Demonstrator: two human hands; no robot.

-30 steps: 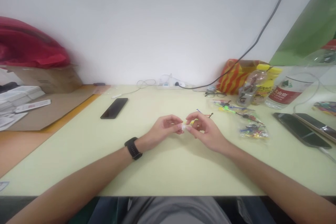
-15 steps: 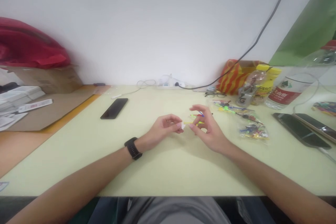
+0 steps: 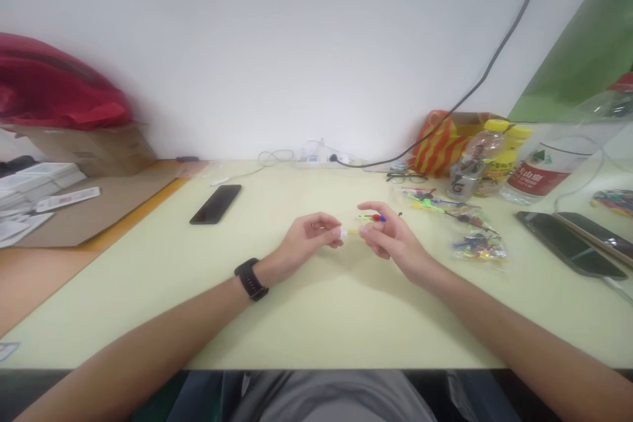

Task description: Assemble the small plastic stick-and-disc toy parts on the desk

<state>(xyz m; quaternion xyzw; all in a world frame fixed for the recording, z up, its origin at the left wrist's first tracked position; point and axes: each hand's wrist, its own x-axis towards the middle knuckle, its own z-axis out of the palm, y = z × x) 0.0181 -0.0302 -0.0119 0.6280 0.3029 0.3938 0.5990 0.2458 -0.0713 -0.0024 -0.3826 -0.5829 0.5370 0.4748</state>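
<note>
Over the middle of the table [image 3: 287,316], my left hand [image 3: 314,237] pinches a small white piece [image 3: 344,233] between thumb and fingers. A thin yellow stick [image 3: 353,231] runs from that piece to my right hand [image 3: 388,234], whose thumb and forefinger are closed on its other end. What exactly the white piece is, I cannot make out. Just behind my right hand lie small coloured plastic pieces [image 3: 378,217], red, blue and green, partly hidden by the fingers.
Clear bags of coloured plastic pieces [image 3: 479,247] lie on the right, near glasses [image 3: 406,178], bottles [image 3: 465,165] and two phones [image 3: 568,244]. Another phone [image 3: 215,204] rests at left. A power strip [image 3: 321,157] stands by the wall; a cardboard box [image 3: 93,150] is far left.
My right hand's fingers have closed in around the yellow stick's end, and the thumb has shifted up. My left hand stays nearly in place with the white piece.
</note>
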